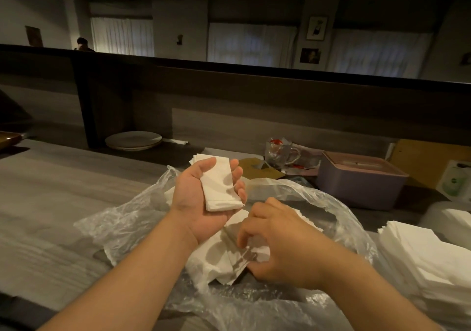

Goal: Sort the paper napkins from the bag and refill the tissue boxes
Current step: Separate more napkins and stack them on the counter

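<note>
Two hands sort napkins: the left hand (204, 198) cradles a folded stack (220, 186), the right hand (277, 244) pinches another napkin (244, 256) from the bag (339, 216), likely added next.

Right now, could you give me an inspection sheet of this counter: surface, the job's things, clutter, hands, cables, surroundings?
Surface: grey wood-grain counter.
Job's things: clear plastic bag holding loose napkins; folded napkin bundle; stacked napkins at right; pink tissue box, lid on.
Clutter: stacked plates; crumpled wrapper; cardboard.
Hands: left hand holds the bundle palm-up; right hand pinches napkins in the bag.
Cables: nothing seen.
Surroundings: dim room, curtained windows, framed pictures, raised ledge.
</note>
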A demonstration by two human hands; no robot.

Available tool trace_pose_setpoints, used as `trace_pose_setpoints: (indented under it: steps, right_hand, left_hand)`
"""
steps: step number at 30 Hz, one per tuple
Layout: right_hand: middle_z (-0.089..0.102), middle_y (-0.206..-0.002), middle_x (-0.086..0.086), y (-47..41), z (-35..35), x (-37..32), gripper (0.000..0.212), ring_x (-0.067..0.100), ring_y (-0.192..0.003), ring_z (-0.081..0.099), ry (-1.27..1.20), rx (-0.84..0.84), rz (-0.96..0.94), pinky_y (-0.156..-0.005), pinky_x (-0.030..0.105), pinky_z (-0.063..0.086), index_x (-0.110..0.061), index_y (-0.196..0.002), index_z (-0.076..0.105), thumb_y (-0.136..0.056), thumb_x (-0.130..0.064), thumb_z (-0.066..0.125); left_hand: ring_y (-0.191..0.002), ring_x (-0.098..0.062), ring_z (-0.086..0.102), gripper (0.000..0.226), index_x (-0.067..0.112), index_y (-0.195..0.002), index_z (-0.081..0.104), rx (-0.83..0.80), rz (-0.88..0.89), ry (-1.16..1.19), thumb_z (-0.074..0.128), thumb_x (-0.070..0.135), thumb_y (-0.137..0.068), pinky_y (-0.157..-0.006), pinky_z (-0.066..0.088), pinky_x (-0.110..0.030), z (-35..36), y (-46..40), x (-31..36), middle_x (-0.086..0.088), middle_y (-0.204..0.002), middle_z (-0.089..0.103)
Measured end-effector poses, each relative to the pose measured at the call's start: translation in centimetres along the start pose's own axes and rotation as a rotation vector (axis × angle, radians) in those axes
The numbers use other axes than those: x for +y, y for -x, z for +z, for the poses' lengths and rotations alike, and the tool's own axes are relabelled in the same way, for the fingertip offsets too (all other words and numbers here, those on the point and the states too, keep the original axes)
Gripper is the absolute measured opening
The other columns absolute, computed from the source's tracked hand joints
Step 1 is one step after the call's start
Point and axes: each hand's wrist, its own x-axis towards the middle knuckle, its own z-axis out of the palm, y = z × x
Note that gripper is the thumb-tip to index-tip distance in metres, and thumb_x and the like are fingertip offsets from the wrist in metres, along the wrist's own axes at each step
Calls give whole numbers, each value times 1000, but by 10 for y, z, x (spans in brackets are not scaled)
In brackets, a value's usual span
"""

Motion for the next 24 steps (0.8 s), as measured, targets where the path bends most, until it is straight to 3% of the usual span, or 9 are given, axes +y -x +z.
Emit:
trace_pose_setpoints:
  steps: [6, 10, 15, 20, 24]
  right_hand:
    - [43, -102, -24, -1, 6, -2, 17, 1, -97, 26, 32, 7, -86, -85, 22, 29, -42, -108, 67, -91, -41, 66]
    - [50, -99, -25, -2, 7, -2, 13, -1, -96, 33, -25, 56, -89, -84, 22, 35, -39, -104, 72, -93, -38, 66]
    - [57, -96, -23, 0, 6, 5, 9, 1, -103, 47, -253, 203, 26, -89, 24, 43, -35, -90, 67, -85, -28, 71]
    - [62, -94, -26, 1, 2, 9, 16, 3, -100, 56, -475, 376, 143, -80, 10, 41, -33, -81, 74, -82, -18, 74]
    - [66, -86, -14, 3, -5, 11, 20, 8, -88, 60, -669, 444, 212, -76, 21, 48, -23, -75, 72, -81, -4, 72]
  left_hand:
    - [-79, -24, 59, 53, 9, -133, 65, 18, 1, -18, 61, 33, -86, -75, 51, -35, -1, -1, -2, -14, -107, 68]
    - [-80, -24, 59, 53, 9, -132, 67, 24, -10, -24, 62, 33, -86, -77, 51, -35, -1, -1, -3, -14, -109, 68]
    - [-81, -24, 58, 59, 10, -140, 62, -15, -53, -57, 61, 34, -85, -77, 49, -36, -3, -5, -3, -12, -110, 65]
    - [-82, -24, 60, 63, 13, -139, 62, -16, -90, -97, 66, 33, -80, -78, 49, -37, -5, -7, -4, -12, -110, 66]
    - [-79, -24, 58, 63, 10, -138, 62, -6, -78, -126, 64, 31, -79, -78, 47, -36, -1, -5, -6, -13, -105, 65]
